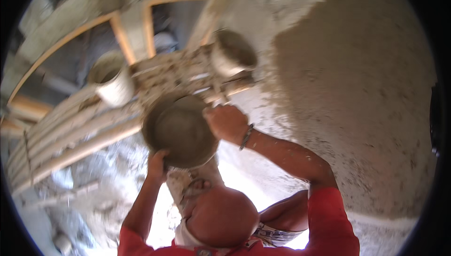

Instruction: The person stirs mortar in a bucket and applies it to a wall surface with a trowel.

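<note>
Ahead of me is a round, dark basin (pixel 212 155) with a smooth, grey-brown wet mix (pixel 181 126) inside. My left hand (pixel 158 165) grips its near left rim, thumb over the edge. On the opposite side, my right hand (pixel 228 122) is closed at the far right rim; blur partly hides its fingertips. A dark bracelet circles the right wrist. Two mud-stained pale buckets stand beyond the basin: one bucket (pixel 118 88) to the left, another bucket (pixel 225 63) to the right, close to the wall.
Poles and planks (pixel 80 129) form a muddy scaffold platform. My bent knee (pixel 221 216) rises close below the basin. At right, a plastered wall (pixel 352 91) carries a large darker patch. Wooden window frames (pixel 148 28) stand behind the buckets. Rubble shows far below, at lower left.
</note>
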A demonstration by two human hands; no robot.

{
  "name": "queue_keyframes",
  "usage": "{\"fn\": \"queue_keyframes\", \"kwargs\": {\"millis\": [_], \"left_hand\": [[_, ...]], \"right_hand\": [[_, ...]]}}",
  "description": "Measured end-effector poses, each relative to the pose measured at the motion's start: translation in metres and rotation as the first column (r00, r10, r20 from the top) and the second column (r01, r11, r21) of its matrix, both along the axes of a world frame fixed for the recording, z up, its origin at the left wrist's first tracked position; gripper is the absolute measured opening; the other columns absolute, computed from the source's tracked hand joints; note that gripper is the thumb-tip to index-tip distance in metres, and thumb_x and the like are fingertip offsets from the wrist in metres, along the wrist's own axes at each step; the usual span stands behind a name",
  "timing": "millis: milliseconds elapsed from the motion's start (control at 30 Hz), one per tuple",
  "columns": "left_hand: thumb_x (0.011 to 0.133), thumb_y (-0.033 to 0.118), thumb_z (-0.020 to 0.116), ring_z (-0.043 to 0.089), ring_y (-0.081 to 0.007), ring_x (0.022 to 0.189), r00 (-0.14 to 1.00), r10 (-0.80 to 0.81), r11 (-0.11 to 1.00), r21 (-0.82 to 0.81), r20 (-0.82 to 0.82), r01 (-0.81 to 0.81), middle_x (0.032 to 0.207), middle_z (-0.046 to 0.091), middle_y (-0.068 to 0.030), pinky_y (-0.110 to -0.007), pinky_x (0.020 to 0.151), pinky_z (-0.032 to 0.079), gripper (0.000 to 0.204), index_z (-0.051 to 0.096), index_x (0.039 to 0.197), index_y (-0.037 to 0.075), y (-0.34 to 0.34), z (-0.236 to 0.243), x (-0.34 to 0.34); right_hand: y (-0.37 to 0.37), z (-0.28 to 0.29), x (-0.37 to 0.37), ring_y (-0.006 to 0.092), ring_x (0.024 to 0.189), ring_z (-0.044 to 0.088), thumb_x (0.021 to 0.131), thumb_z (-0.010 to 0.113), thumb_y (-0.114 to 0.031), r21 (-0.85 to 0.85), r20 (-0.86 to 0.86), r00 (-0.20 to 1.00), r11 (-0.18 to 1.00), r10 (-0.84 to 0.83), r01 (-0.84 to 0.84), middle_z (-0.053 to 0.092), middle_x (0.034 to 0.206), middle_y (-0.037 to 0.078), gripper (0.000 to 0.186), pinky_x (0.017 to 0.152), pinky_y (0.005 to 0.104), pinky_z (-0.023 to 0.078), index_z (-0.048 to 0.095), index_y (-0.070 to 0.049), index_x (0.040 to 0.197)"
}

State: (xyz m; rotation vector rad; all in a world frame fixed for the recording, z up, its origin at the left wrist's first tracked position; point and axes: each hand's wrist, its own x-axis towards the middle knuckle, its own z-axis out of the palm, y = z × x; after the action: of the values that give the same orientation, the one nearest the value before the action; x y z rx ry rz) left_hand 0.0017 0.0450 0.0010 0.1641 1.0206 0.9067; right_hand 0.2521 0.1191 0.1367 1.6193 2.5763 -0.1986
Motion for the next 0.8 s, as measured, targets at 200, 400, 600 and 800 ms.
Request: {"fn": "queue_keyframes", "kwargs": {"millis": [200, 400, 600, 800], "left_hand": [[0.081, 0.004, 0.053, 0.067, -0.0235, 0.071, 0.955, 0.075, 0.997, 0.011, -0.286, -0.075, 0.088, 0.063, -0.0116, -0.036, 0.057, 0.060, 0.028, 0.059, 0.108, -0.004, -0.017, 0.001, -0.011], [0.076, 0.000, 0.053, 0.064, -0.0199, 0.081, 0.907, 0.069, 0.995, 0.092, -0.416, -0.033, 0.093, 0.065, -0.0098, -0.034, 0.070, 0.054, 0.033, 0.061, 0.108, -0.004, -0.027, -0.006, -0.003], [0.075, 0.000, 0.052, 0.067, -0.0209, 0.076, 0.917, 0.082, 0.990, 0.137, -0.390, -0.031, 0.091, 0.066, -0.0090, -0.032, 0.066, 0.056, 0.035, 0.062, 0.108, -0.004, -0.018, 0.002, 0.022], [0.072, -0.002, 0.052, 0.064, -0.0217, 0.085, 0.928, 0.159, 0.983, 0.138, -0.338, -0.118, 0.102, 0.065, -0.0105, -0.032, 0.075, 0.053, 0.041, 0.059, 0.112, -0.007, -0.020, 0.018, 0.028]], "right_hand": [[-0.049, -0.044, -0.051, 0.0301, 0.068, 0.068, 0.086, 0.056, -0.013, -0.263, -0.044, 0.981, 0.945, 0.187, -0.192, 0.064, 0.068, 0.014, 0.015, 0.059, 0.0413, 0.054, 0.062, -0.002, 0.095], [-0.037, 0.042, -0.015, 0.0308, 0.068, 0.068, 0.093, 0.055, -0.018, -0.243, 0.035, 0.987, 0.959, 0.158, -0.145, 0.065, 0.074, 0.016, 0.020, 0.059, 0.0428, 0.053, 0.063, -0.012, 0.110], [-0.040, -0.059, -0.016, 0.0306, 0.066, 0.069, 0.084, 0.055, -0.012, 0.040, -0.165, 0.982, 0.995, 0.093, -0.088, 0.066, 0.069, 0.014, 0.017, 0.058, 0.0417, 0.055, 0.062, 0.001, 0.090], [-0.055, 0.014, -0.010, 0.0293, 0.066, 0.069, 0.088, 0.055, -0.011, -0.409, -0.073, 0.969, 0.879, 0.238, -0.247, 0.065, 0.070, 0.014, 0.025, 0.055, 0.0416, 0.055, 0.062, 0.001, 0.109]]}}
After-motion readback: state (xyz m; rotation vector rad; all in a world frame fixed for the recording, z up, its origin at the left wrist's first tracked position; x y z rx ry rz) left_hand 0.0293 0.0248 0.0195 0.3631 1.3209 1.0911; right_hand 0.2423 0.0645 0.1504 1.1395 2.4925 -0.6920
